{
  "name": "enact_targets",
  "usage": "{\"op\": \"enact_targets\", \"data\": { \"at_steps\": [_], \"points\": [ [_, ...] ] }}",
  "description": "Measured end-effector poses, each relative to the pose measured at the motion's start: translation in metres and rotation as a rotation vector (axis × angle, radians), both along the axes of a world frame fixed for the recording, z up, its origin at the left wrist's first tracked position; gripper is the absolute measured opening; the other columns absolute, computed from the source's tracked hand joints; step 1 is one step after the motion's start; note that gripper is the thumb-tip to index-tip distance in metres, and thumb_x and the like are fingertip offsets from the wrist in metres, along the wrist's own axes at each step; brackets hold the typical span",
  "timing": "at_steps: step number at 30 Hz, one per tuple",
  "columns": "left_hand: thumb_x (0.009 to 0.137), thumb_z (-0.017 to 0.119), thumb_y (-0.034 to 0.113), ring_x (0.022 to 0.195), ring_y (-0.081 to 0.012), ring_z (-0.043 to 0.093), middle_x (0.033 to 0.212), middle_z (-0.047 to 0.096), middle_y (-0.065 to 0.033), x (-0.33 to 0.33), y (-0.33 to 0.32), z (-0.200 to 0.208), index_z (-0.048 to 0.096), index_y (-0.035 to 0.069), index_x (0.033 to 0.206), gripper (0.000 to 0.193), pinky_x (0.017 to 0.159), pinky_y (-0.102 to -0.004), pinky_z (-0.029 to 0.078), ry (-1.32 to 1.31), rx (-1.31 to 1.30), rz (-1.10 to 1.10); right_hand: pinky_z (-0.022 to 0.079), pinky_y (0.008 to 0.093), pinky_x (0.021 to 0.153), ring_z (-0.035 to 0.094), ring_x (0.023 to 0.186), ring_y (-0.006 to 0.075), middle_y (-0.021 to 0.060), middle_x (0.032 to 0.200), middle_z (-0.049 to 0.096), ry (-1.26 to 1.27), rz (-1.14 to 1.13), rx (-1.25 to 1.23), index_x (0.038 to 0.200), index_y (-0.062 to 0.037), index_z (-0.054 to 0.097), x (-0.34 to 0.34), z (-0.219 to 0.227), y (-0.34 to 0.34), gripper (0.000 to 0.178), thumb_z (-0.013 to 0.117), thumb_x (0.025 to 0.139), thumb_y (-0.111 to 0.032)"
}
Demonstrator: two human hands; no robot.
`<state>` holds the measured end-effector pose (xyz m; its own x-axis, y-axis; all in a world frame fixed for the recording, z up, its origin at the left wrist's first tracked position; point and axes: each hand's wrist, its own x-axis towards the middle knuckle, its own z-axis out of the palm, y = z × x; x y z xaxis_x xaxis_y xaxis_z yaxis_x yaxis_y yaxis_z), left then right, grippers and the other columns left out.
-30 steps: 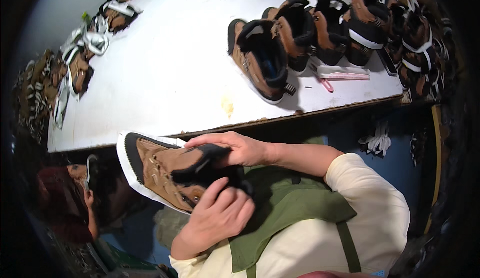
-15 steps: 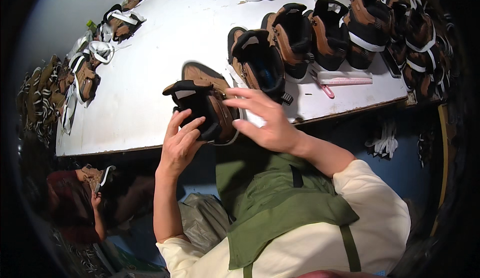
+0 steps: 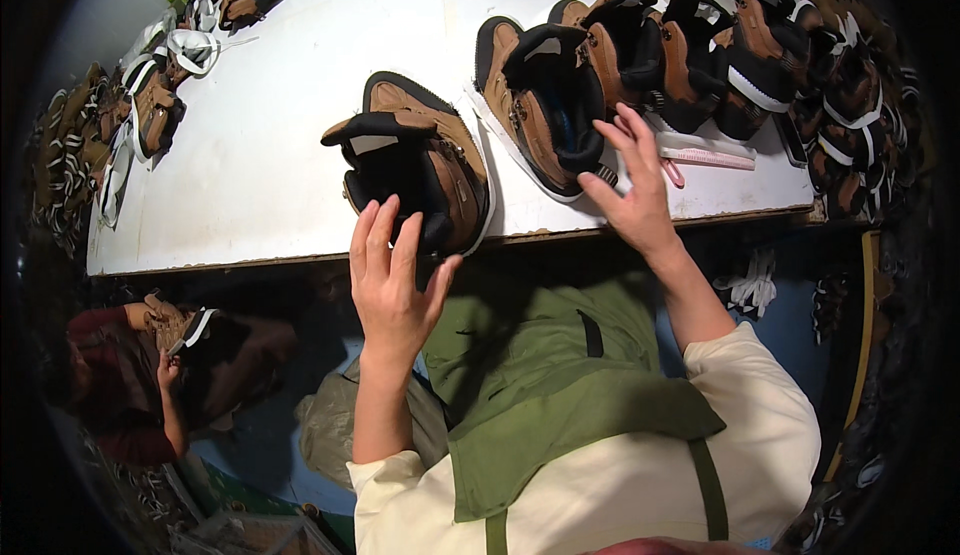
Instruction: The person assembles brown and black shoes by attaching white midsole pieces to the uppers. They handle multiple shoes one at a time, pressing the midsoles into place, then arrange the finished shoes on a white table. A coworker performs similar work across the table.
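A brown and black high-top shoe [image 3: 462, 170] with a pale sole stands near the table's front edge, its toe pointing away from me. My left hand [image 3: 388, 280] is at its heel, fingers stretched and apart, the fingertips over the black collar; whether they press on it I cannot tell. To the right stands a matching shoe [image 3: 532, 125], with a blue patch showing inside. My right hand [image 3: 640, 195] is beside its heel, thumb and fingers spread; the fingertips are close to the collar, and contact is unclear.
More shoes [image 3: 685, 80] line the white table [image 3: 300, 175] to the right, by a pink-and-white strip [image 3: 710, 152]. Shoes with white straps [image 3: 155, 115] pile up at the left edge. A co-worker [image 3: 130, 375] at lower left holds a brown shoe [image 3: 172, 325].
My right hand has left the nearer shoe and moved right to the matching shoe's heel. The nearer shoe now stands apart from it, and my left hand has drawn back to the heel.
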<state>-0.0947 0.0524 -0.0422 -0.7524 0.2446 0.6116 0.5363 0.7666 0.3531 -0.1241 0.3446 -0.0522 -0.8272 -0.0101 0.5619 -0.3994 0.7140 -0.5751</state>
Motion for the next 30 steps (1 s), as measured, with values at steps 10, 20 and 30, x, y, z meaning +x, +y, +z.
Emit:
{"op": "enact_targets", "data": {
  "at_steps": [10,20,30],
  "points": [
    [0.071,0.069,-0.002,0.137,-0.0403,0.033,0.144,0.038,-0.0202,-0.053,-0.035,-0.001,0.055,0.000,0.099,0.032,0.108,-0.0447,0.034,-0.124,0.201,-0.016,0.042,0.0466,0.099,0.044,0.125,0.0439,0.0259,0.140,0.034,-0.014,0.033,0.009,0.125,-0.0115,0.052,-0.031,-0.014,-0.032,0.052,0.074,0.080,-0.025],
    [0.072,0.071,0.002,0.139,-0.0388,0.031,0.144,0.040,-0.0195,-0.081,-0.036,-0.006,0.057,0.002,0.096,0.028,0.109,-0.0446,0.031,-0.149,0.235,-0.014,0.044,0.0480,0.097,0.043,0.124,0.0487,0.0312,0.141,0.030,-0.028,0.063,0.024,0.121,-0.0114,0.048,-0.054,-0.014,-0.034,0.050,0.073,0.082,-0.029],
    [0.073,0.070,0.002,0.139,-0.0394,0.030,0.143,0.041,-0.0188,-0.088,-0.021,-0.008,0.057,0.002,0.097,0.027,0.109,-0.0457,0.031,-0.143,0.263,-0.023,0.044,0.0458,0.096,0.048,0.121,0.0466,0.0314,0.141,0.034,-0.034,0.032,-0.044,0.117,-0.0094,0.050,-0.059,-0.014,-0.033,0.050,0.075,0.080,-0.031]
  ]
}}
